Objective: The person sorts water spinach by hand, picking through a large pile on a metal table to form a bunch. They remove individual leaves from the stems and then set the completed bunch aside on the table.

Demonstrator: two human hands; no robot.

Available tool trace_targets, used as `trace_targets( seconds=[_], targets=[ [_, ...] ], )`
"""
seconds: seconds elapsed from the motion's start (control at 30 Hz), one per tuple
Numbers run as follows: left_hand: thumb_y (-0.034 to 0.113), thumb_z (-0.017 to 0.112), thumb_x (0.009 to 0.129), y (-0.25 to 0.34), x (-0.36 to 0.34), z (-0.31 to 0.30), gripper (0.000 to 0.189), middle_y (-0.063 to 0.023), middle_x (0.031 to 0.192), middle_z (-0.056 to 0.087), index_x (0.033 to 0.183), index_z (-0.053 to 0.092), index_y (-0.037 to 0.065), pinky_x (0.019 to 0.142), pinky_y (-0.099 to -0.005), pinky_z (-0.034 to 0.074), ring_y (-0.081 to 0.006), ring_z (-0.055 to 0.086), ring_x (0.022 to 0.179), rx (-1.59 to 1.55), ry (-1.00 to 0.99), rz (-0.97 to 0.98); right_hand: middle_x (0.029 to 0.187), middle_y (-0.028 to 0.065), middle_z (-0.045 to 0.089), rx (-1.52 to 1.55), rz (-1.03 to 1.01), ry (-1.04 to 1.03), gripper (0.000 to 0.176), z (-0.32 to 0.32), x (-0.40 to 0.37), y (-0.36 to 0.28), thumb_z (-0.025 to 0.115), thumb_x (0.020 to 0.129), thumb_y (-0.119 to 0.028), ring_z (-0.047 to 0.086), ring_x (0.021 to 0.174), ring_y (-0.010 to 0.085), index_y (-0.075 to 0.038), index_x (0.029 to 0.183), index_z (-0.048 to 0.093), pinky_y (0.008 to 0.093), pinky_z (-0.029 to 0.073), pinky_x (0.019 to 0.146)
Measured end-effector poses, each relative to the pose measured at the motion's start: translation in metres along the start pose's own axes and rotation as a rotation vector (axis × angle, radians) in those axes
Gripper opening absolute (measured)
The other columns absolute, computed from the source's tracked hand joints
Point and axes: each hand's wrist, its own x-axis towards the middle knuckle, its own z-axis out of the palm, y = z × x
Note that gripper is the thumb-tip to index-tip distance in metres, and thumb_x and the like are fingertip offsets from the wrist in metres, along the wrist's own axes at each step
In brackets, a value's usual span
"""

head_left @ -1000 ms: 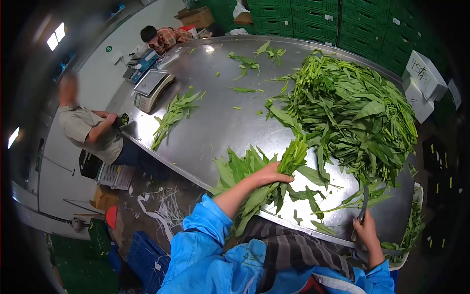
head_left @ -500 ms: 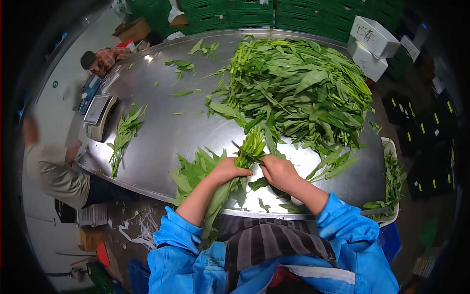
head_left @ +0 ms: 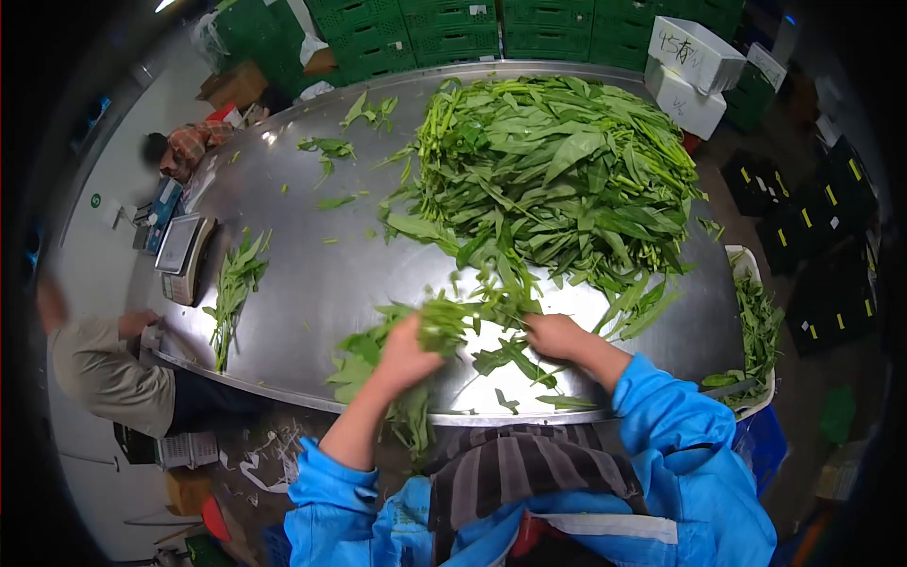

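Observation:
My left hand (head_left: pixel 408 357) is closed around a bunch of water spinach (head_left: pixel 364 354), its leaves hanging over the table's front edge. The stem ends, smeared by motion, point toward the right. To the right, my right hand (head_left: pixel 559 337) is closed on a knife, whose blade is blurred and mostly lost against the greens. Loose leaves (head_left: pixel 515 357) lie on the metal between and below my hands. Just beyond them rises a large heap of water spinach (head_left: pixel 567 170).
A small bunch (head_left: pixel 236 283) lies at left beside a scale (head_left: pixel 184 250). A white bin (head_left: pixel 767 364) of greens stands at the right end of the metal table (head_left: pixel 302 255). Foam boxes (head_left: pixel 694 57) and green crates (head_left: pixel 449 38) line the back. One person (head_left: pixel 113 369) stands left, another (head_left: pixel 194 146) farther back.
My left hand has moved left and tilted the bunch away from the knife. My right hand has shifted slightly right, and the hands are farther apart. Stem pieces blur between them.

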Motion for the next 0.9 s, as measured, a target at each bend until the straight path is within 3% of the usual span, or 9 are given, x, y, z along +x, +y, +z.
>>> trace_targets(
  seconds=[0.1,0.2,0.27,0.3,0.4,0.57,0.7,0.8,0.9],
  targets=[
    [0.018,0.067,0.07,0.022,0.017,-0.063,0.031,-0.0106,0.086,0.063,0.095,0.058,0.002,0.073,-0.0331,0.049,-0.0236,0.062,0.078,-0.026,0.215,-0.023,0.085,0.0224,0.062,-0.108,0.076,-0.115,0.039,-0.017,-0.012,0.024,0.053,0.075,-0.033,0.061,0.08,0.0364,-0.002,0.1,0.058,0.0439,0.048,0.074],
    [0.015,0.067,0.071,0.02,0.031,-0.085,0.028,-0.0114,0.081,0.062,0.091,0.057,-0.002,0.067,-0.0299,0.05,-0.019,0.061,0.073,-0.971,0.338,-0.026,0.105,0.0159,0.056,-0.538,0.12,-0.004,0.074,-0.069,-0.014,-0.02,0.073,0.065,-0.043,0.052,0.102,0.0298,0.002,0.117,0.047,0.0396,0.041,0.086],
    [0.018,0.064,0.074,0.028,0.038,-0.091,0.028,-0.0109,0.082,0.062,0.093,0.056,-0.001,0.069,-0.0323,0.051,-0.0194,0.061,0.074,-1.038,0.359,-0.049,0.118,0.0231,0.05,0.025,-0.241,0.354,0.087,-0.093,-0.016,-0.063,0.076,0.064,-0.042,0.047,0.111,0.0359,0.005,0.126,0.037,0.0404,0.036,0.095],
    [0.019,0.064,0.074,0.035,0.042,-0.09,0.028,-0.0106,0.083,0.062,0.093,0.056,-0.001,0.068,-0.0318,0.05,-0.0189,0.061,0.074,-1.003,0.35,-0.053,0.132,0.0285,0.035,0.357,-0.224,0.228,0.104,-0.099,-0.013,-0.084,0.077,0.062,-0.044,0.035,0.123,0.0387,0.007,0.134,0.023,0.0398,0.029,0.103],
    [0.021,0.065,0.075,0.063,0.054,-0.071,0.028,-0.0092,0.081,0.063,0.092,0.057,0.0,0.067,-0.0293,0.049,-0.0167,0.06,0.072,-0.843,0.334,-0.036,0.139,0.0316,0.019,0.394,-0.399,0.273,0.123,-0.09,0.006,-0.137,0.079,0.056,-0.05,0.022,0.131,0.0397,0.01,0.136,0.007,0.0387,0.022,0.108],
    [0.039,0.063,0.08,0.122,0.065,-0.046,0.06,-0.0144,0.113,0.055,0.123,0.043,0.002,0.09,-0.0363,0.041,-0.0238,0.053,0.105,-0.453,0.039,-0.026,0.122,0.0117,0.048,1.4,-0.297,-0.086,0.079,-0.059,0.043,-0.143,0.075,0.068,-0.025,0.048,0.112,0.0222,0.0,0.13,0.032,0.0326,0.037,0.096],
    [0.069,0.041,0.078,0.061,0.086,-0.103,0.093,-0.0144,0.142,0.028,0.142,0.014,0.008,0.11,-0.04,0.011,-0.0257,0.014,0.136,-0.59,-0.104,-0.004,0.114,0.008,0.056,1.921,-0.318,-0.317,0.056,-0.06,0.04,-0.118,0.072,0.072,-0.018,0.054,0.106,0.0214,-0.004,0.12,0.047,0.0364,0.042,0.095],
    [0.067,0.043,0.079,-0.006,0.05,-0.088,0.092,-0.0136,0.142,0.027,0.142,0.014,0.007,0.109,-0.0404,0.016,-0.0257,0.02,0.134,-0.739,-0.441,-0.107,0.114,0.0099,0.057,2.1,-0.326,-0.31,0.056,-0.06,0.038,-0.115,0.073,0.072,-0.022,0.055,0.106,0.0228,-0.003,0.119,0.049,0.0378,0.043,0.096],
    [0.031,0.045,0.092,0.008,0.007,-0.045,0.056,-0.0133,0.133,0.039,0.138,0.026,0.006,0.099,-0.0341,0.035,-0.0197,0.041,0.118,-0.922,-0.446,-0.294,0.109,0.0099,0.059,2.028,-0.213,-0.032,0.054,-0.054,0.047,-0.13,0.073,0.072,-0.025,0.058,0.098,0.02,-0.001,0.114,0.051,0.0343,0.046,0.088]
  ],
)
